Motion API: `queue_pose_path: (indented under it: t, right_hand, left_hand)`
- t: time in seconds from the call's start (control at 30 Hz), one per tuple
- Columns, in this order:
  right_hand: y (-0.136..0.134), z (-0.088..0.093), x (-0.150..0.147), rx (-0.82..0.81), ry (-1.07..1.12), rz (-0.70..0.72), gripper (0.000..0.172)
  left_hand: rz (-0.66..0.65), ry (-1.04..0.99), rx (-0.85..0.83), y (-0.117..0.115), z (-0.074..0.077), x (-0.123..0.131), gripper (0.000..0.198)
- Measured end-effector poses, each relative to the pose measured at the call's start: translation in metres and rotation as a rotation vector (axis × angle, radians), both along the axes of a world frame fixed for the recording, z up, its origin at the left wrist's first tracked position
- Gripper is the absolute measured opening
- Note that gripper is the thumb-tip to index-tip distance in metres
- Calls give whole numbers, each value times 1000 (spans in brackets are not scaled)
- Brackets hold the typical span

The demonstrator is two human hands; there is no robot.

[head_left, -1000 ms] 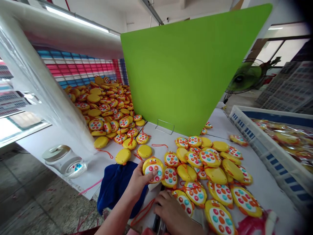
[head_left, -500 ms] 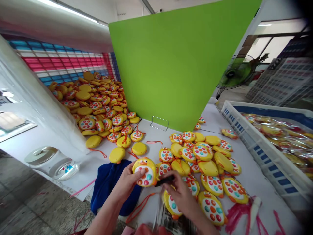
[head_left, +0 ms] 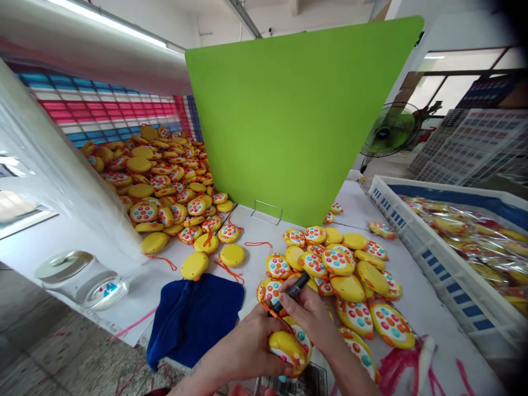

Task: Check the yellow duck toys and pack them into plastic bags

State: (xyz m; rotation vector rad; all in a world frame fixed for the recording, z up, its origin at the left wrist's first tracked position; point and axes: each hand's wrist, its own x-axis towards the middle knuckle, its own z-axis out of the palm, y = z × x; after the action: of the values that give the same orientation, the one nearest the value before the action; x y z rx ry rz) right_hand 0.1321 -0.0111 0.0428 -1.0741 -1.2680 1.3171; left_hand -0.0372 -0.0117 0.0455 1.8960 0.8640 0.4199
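Note:
A yellow duck-shaped toy (head_left: pixel 285 347) with an orange cord is gripped by my left hand (head_left: pixel 253 344), tilted on its side low in front of me. In my right hand (head_left: pixel 307 313) is a black marker pen (head_left: pixel 293 291), held slantwise, its lower end close to the cord by my left fingers. Whether the pen touches the toy is hidden by my fingers. Right behind my hands lies a heap of the same toys (head_left: pixel 337 259), some with white faces and coloured buttons up, others with plain yellow backs up.
A blue cloth (head_left: pixel 196 319) lies left of my hands. Beyond it are a large toy pile (head_left: pixel 165 181) and a clear jar (head_left: pixel 94 280). A green board (head_left: pixel 280 126) stands behind. At right, a white crate (head_left: pixel 437 264) holds wrapped toys, near pink strips (head_left: pixel 398 366).
My left hand has brought the toy right and down and turned it from face-up onto its side. My right hand has raised the marker and tilted it. The blue cloth is now uncovered.

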Motion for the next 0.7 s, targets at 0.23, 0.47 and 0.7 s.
queue_pose_path:
  t: [0.23, 0.47, 0.7]
  right_hand:
    - [16, -5, -7, -67, -139, -49, 45]
    - [15, -9, -11, -66, -113, -60, 47]
    - [-12, -21, 30, -13, -361, -70, 34]
  left_hand:
    - [42, -49, -210, -3, -3, 9, 39]
    - [80, -118, -368, -5, -6, 13, 38]
    - [71, -30, -466, -5, -18, 0, 36]
